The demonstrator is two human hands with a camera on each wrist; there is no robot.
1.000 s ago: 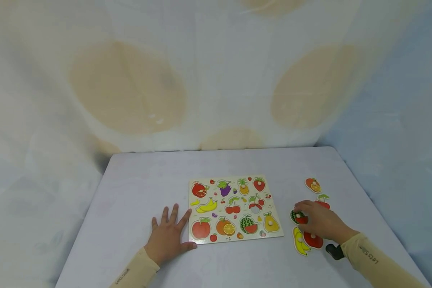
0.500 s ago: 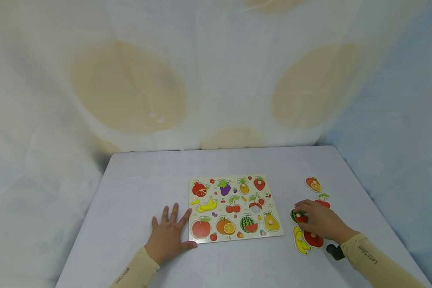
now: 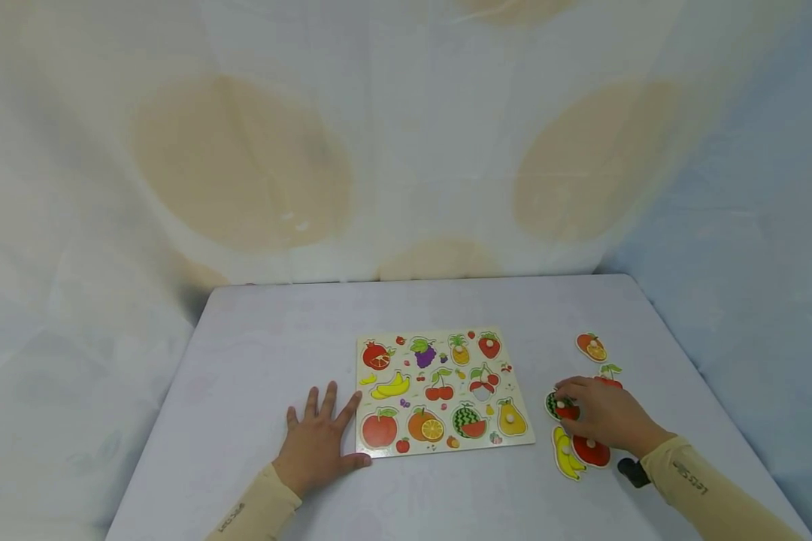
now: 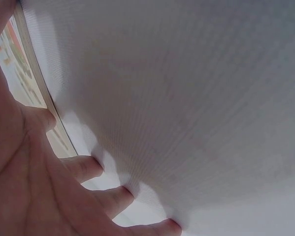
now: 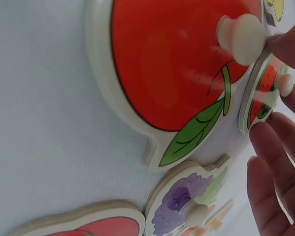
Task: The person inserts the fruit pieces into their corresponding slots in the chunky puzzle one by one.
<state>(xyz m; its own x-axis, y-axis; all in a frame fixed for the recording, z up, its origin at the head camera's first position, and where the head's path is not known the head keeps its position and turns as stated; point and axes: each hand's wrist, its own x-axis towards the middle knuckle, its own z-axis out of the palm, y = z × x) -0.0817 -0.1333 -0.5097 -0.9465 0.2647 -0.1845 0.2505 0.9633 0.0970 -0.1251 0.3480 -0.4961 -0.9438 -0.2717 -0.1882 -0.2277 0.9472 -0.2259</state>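
Observation:
My left hand [image 3: 314, 451] lies with its fingers spread on the white table, its thumb and index finger at the left edge of the fruit puzzle board [image 3: 461, 392]. Close to that hand in the left wrist view is the board's wooden side [image 4: 36, 73]. My right hand [image 3: 612, 413] holds a watermelon puzzle piece [image 5: 258, 101] at the right of the table. Thumb and fingers are round the piece's edge and its white knob [image 5: 285, 84]. Beside it lie a red apple piece [image 5: 157, 64] with a knob and a banana piece [image 3: 567, 454].
An orange piece [image 3: 592, 347] and a cherry piece [image 3: 610, 371] lie beyond the right hand. The right wrist view also shows a grape piece [image 5: 174, 201] and another red piece [image 5: 108, 226]. A dark object [image 3: 631, 472] sits partly under the right sleeve. Pale cloth [image 3: 413, 150] hangs behind the table.

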